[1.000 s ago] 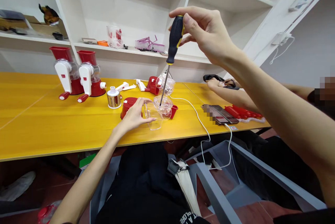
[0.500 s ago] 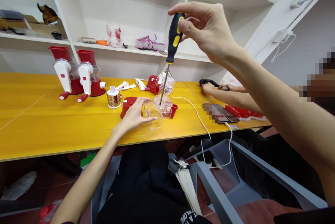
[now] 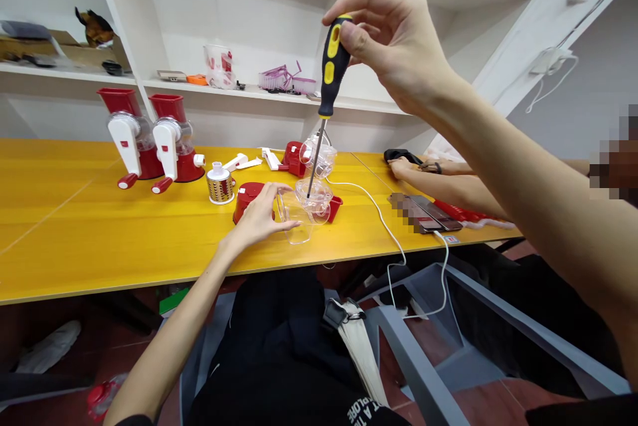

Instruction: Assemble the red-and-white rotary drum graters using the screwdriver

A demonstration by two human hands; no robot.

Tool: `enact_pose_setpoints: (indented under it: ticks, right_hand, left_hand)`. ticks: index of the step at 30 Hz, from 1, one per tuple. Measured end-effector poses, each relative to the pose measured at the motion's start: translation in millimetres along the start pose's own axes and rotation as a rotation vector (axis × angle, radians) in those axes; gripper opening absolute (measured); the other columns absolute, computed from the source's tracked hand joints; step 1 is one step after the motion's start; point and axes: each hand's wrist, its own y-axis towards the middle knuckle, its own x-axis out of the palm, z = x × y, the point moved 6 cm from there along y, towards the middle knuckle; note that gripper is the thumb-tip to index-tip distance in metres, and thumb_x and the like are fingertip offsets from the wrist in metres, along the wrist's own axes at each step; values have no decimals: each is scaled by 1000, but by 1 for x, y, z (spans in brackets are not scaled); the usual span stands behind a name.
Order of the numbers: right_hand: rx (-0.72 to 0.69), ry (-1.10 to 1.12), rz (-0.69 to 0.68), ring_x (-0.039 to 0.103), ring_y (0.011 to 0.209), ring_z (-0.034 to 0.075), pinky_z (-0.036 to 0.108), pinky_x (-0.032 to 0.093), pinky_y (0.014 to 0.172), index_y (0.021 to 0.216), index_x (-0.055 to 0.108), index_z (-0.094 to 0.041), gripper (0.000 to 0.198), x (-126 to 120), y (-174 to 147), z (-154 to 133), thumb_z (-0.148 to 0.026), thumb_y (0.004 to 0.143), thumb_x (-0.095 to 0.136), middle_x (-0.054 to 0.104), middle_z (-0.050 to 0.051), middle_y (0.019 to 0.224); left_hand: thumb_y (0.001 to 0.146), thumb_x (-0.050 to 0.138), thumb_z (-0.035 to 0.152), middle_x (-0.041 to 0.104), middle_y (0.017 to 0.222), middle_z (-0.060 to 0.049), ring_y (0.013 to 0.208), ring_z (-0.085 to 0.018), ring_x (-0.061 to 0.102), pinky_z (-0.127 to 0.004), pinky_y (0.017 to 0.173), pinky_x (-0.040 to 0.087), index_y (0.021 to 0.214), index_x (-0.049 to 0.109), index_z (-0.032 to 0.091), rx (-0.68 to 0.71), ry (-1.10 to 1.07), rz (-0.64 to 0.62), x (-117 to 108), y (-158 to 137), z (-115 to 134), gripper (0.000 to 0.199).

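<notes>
My right hand is closed round the black and yellow handle of a screwdriver. Its shaft points down, and the tip meets the clear plastic grater housing on the table. Thumb and fingers of my left hand grip the left side of that housing, holding it steady. Behind my left hand lies a red base. A small red hopper sits just right of the housing. Whether the screwdriver tip sits in a screw is too small to tell.
Two assembled red-and-white rotary graters stand at the left, near a metal grating drum. Behind are white crank parts and another red base. A white cable crosses the yellow table. Another person's arms are at the right.
The view has shifted slightly. The screwdriver handle has turned in my right fingers, so its yellow patches face differently. My left hand keeps its hold on the housing.
</notes>
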Motion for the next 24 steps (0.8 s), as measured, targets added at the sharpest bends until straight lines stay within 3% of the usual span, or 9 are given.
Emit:
enact_pose_setpoints:
  ticks: [5,8,12,18,24]
  right_hand:
    - [45,12,-7,67,89,21,35,57,74,86,77,-40,35,-1,0,-1,-70,69,75,69,-1,89]
    - [59,27,-29,68,95,22,35,59,77,87,79,-40,31,-3,1,-2,-66,71,77,72,-2,95]
    - [31,28,-24,68,89,20,34,59,76,87,78,-41,24,-5,3,0,-59,72,80,71,-2,88]
    - [36,-21,14,66,80,19,35,57,70,83,78,-38,30,-4,4,4,-65,72,76,68,0,81]
    - [84,26,-116,67,97,22,37,58,77,97,76,-42,24,-5,1,5,-59,81,70,71,-1,103]
  left_hand:
    - [75,81,39,58,124,-7,120,-25,59,-42,103,49,123,47,24,8,-1,8,-1,0,1,61]
    - [76,81,39,58,124,-7,120,-25,59,-42,103,49,123,47,24,9,1,9,-1,0,1,60]
    - [76,81,40,57,125,-7,121,-25,58,-41,103,49,124,47,24,4,2,0,1,0,-1,61]
    - [76,81,39,57,125,-7,121,-24,58,-41,103,48,124,47,24,12,-3,3,1,-1,-2,61]
    - [75,81,40,58,125,-7,121,-25,58,-43,104,48,123,47,23,-4,0,3,1,-1,-2,61]
